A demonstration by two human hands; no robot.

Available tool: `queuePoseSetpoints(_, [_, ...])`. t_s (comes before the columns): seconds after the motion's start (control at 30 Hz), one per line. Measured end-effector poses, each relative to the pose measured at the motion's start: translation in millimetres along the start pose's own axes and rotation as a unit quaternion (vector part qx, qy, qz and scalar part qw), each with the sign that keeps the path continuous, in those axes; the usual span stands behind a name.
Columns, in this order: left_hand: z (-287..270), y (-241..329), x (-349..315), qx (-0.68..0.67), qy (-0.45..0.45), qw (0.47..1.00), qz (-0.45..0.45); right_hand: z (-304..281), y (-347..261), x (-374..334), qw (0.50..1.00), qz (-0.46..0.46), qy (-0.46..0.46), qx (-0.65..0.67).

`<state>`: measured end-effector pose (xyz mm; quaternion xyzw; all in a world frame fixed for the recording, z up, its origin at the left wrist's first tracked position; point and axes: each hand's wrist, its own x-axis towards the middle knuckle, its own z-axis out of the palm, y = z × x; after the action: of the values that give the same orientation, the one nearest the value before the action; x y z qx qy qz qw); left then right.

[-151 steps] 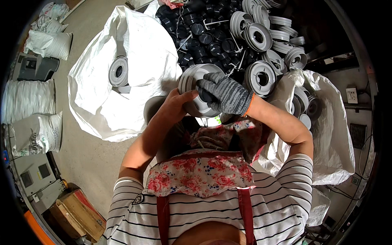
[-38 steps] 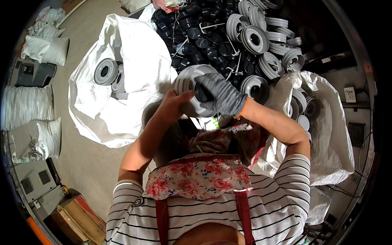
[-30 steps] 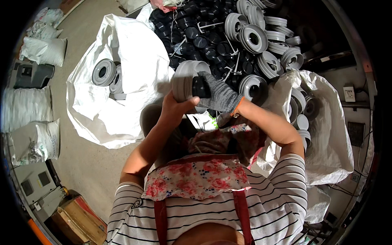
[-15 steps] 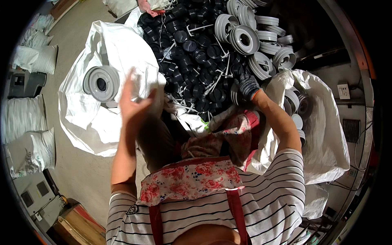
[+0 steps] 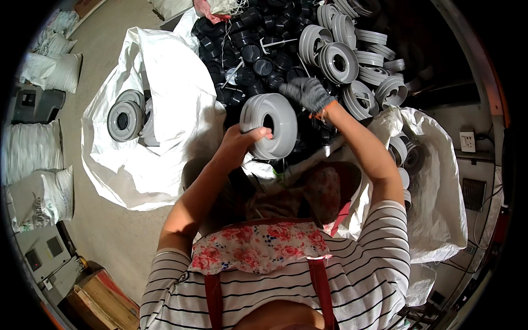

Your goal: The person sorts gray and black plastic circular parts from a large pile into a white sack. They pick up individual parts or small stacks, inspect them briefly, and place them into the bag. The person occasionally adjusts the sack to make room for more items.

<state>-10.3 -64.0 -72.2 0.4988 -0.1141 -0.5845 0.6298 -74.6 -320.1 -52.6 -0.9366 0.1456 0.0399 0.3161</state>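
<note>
A light grey, grooved plastic ring [image 5: 284, 124] is tilted in front of me, its round opening facing up toward me. My left hand [image 5: 242, 144] grips its left side, the thumb hooked over the edge of the opening. My right hand [image 5: 312, 95], in a grey knitted glove with an orange cuff, hovers just beyond the ring's upper right, over a heap of black plastic caps [image 5: 263, 67]. Its fingers point left and are blurred, so whether they hold anything is unclear. More grey rings [image 5: 338, 62] are stacked on the heap's right side.
At left, an open white woven sack [image 5: 181, 93] holds several grey rings [image 5: 125, 121]. Another white sack [image 5: 440, 220] at right has grey parts inside. White plastic strips [image 5: 278, 42] lie across the caps. Filled sacks [image 5: 36, 146] line the far left; a cardboard box [image 5: 107, 302] stands lower left.
My left hand has moved right from the left sack, where grey rings lie, and now holds a grey ring. My right hand has lifted up and left from the heap's near right edge.
</note>
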Motion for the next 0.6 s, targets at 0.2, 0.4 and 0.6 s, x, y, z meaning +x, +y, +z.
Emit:
queuePoseSetpoints(0.2, [1,3,0,-0.045,0.112,0.991,0.063,47,95,63,0.936,0.241,0.171,-0.19])
queuePoseSetpoints(0.4, [-7,-11,9,-0.063,0.152,0.979,0.117,27,67,59,0.982,0.087,0.153,-0.066])
queuePoseSetpoints(0.6, [14,0,3,-0.163,0.059,0.977,0.123,28,-38,-18,0.987,-0.029,0.073,0.141])
